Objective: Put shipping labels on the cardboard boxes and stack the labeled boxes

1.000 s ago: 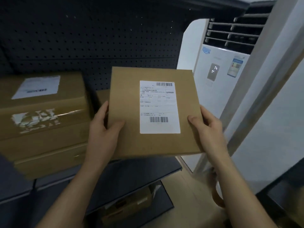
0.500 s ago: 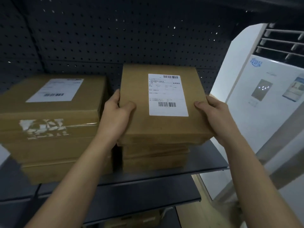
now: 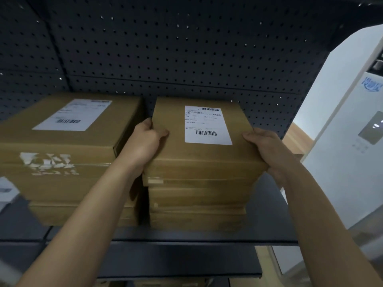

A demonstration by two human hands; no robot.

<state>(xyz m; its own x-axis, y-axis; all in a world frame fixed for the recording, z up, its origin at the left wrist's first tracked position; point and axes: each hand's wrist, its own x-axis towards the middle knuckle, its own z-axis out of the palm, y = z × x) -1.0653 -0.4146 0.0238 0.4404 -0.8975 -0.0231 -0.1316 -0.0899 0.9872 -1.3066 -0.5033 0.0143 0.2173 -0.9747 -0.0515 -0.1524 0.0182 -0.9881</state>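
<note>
Both hands, left hand (image 3: pixel 148 139) and right hand (image 3: pixel 264 146), grip the labeled box (image 3: pixel 199 154) by its side edges; align it squarely on the stack (image 3: pixel 196 206) before releasing.

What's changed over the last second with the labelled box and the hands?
The flat brown cardboard box with the white shipping label went forward and down from mid-air onto the right-hand stack of brown boxes. The left hand and right hand keep their grip on its sides. The left stack of boxes stayed put.
</note>
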